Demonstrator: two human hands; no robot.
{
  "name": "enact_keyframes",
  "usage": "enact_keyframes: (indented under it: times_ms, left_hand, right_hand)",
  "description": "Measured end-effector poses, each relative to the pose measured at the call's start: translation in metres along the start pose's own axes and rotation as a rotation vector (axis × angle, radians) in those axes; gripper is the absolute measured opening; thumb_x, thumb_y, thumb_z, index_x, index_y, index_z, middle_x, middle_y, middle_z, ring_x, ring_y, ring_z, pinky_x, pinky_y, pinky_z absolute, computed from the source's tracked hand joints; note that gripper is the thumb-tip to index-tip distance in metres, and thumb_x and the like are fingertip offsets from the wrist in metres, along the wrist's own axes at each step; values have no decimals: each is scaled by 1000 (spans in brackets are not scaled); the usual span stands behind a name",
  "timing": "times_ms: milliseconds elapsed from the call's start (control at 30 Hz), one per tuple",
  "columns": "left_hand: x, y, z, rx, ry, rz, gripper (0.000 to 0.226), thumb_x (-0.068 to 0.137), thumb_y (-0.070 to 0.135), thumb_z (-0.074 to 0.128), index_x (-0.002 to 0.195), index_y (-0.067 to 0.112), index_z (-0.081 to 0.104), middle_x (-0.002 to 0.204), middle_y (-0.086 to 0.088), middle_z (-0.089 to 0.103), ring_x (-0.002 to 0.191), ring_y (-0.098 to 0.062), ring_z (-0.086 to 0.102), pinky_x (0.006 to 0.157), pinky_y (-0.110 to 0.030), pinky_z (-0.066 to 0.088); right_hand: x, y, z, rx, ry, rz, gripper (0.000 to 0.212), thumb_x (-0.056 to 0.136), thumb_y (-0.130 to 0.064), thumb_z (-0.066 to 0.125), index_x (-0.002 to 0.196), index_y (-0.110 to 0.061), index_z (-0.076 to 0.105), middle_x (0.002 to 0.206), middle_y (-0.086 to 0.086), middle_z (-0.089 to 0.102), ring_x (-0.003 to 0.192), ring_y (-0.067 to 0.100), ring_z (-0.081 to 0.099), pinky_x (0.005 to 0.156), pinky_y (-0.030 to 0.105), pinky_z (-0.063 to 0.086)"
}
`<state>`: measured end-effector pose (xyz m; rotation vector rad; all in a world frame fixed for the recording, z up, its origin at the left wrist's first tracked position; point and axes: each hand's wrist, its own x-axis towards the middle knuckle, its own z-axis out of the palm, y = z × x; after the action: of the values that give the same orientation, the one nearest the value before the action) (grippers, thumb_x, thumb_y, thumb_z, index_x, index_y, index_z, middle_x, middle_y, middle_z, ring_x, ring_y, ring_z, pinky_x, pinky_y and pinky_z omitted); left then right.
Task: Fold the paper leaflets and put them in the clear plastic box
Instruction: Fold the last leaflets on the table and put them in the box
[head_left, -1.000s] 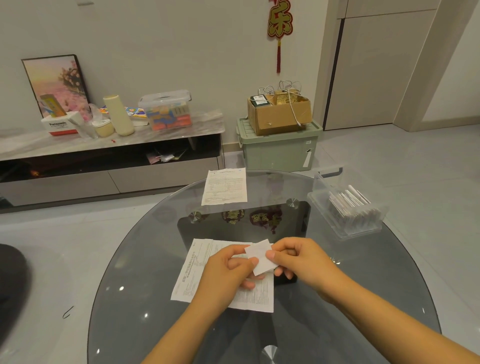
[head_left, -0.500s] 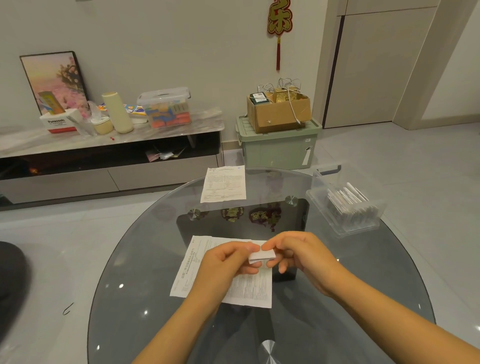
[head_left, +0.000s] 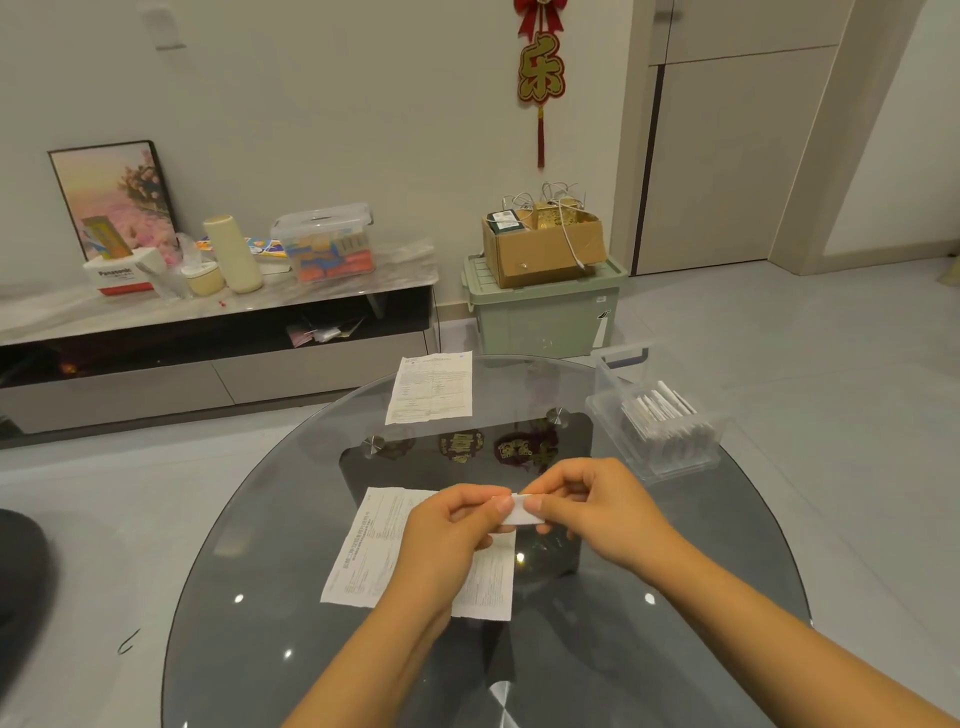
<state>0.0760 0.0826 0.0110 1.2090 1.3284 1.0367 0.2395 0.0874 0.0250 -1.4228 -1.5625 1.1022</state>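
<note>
A round glass tabletop (head_left: 249, 597) fills the lower part of the view, with a dark base showing through its middle. Beyond it, a long low cabinet (head_left: 208, 332) runs along the wall and carries a framed picture, a cream cylinder and a lidded plastic tub. Right of the cabinet, a green storage bin (head_left: 545, 322) stands on the floor with an open cardboard box (head_left: 545, 249) on top. At the right edge of the tabletop sits the clear plastic box (head_left: 660, 441), open, with a row of folded leaflets standing on edge inside. A flat printed leaflet (head_left: 431, 387) lies at the far edge of the tabletop, and another flat leaflet (head_left: 369, 551) lies near the person, partly under the left hand (head_left: 447, 535). The right hand (head_left: 597, 509) meets the left just above that sheet. Both hands pinch a small folded leaflet (head_left: 522, 517) between thumbs and fingertips, each at one end, the strip held level and well apart from the clear plastic box
</note>
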Motion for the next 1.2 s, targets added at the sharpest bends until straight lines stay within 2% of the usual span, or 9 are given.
enact_keyframes:
  times_ms: [233, 367, 534, 634, 734, 900, 1000, 1067, 1201]
  left_hand:
    - [16, 28, 33, 148, -7, 200, 11, 81, 14, 71, 76, 24, 73, 80, 5, 72, 79, -11, 68, 75, -22, 54]
    - [31, 49, 61, 112, -117, 291, 13, 82, 10, 70, 79, 23, 72, 81, 6, 72, 78, -5, 67, 68, -12, 50]
    - [52, 63, 95, 63, -163, 340, 12, 84, 13, 68, 88, 24, 71, 86, 4, 72, 81, -7, 67, 67, -13, 50]
    - [64, 73, 112, 18, -187, 359, 13, 86, 10, 66, 92, 20, 70, 87, 2, 72, 78, -4, 67, 67, -13, 49]
    - [80, 79, 124, 5, -198, 337, 13, 90, 11, 61, 99, 17, 68, 93, 0, 71, 78, -6, 67, 67, -14, 49]
    - [109, 70, 142, 446, -299, 474, 23, 93, 13, 49, 98, 24, 69, 105, 11, 67, 96, 0, 58, 81, -8, 40]
    - [120, 67, 153, 834, -402, 704, 28, 93, 20, 44, 108, 26, 67, 116, 13, 63, 112, -1, 49, 103, -20, 22]
    - [126, 68, 163, 963, -471, 775, 35, 92, 25, 36, 113, 24, 64, 120, 11, 62, 115, -5, 48, 103, -26, 18]
    - [136, 63, 179, 1153, -596, 854, 50, 82, 31, 20, 102, 17, 65, 108, 4, 63, 101, -12, 48, 96, -36, 29]
  right_hand:
    - [-7, -1, -41, -84, 82, -55, 5, 82, -20, 71, 82, -24, 73, 79, -4, 71, 75, 10, 63, 70, 21, 51]
    - [-7, -2, -68, -6, 230, -73, 5, 81, -15, 71, 85, -14, 74, 79, 3, 71, 67, 5, 60, 64, 15, 49]
    - [0, 3, -95, 112, 338, -15, 5, 82, -18, 71, 85, -15, 73, 82, 15, 69, 67, 12, 58, 63, 22, 49]
    - [8, 5, -110, 111, 398, -6, 3, 83, -18, 69, 81, -20, 71, 77, 6, 68, 61, 5, 57, 58, 16, 48]
    - [18, 10, -122, 91, 538, 10, 7, 83, -14, 68, 79, -20, 69, 77, 4, 68, 69, 13, 60, 67, 27, 50]
    - [33, 31, -137, -145, 826, 65, 6, 85, -18, 63, 81, -22, 62, 78, -6, 63, 69, 12, 57, 61, 24, 45]
    - [35, 37, -139, -278, 836, 110, 0, 85, -21, 62, 85, -21, 62, 78, -8, 61, 68, 14, 57, 64, 30, 48]
    - [39, 40, -139, -326, 825, 130, 0, 85, -21, 62, 85, -20, 62, 76, -8, 61, 69, 15, 58, 65, 31, 49]
    - [43, 40, -139, -422, 799, 163, 3, 85, -16, 61, 86, -16, 63, 76, -4, 61, 73, 18, 59, 66, 32, 51]
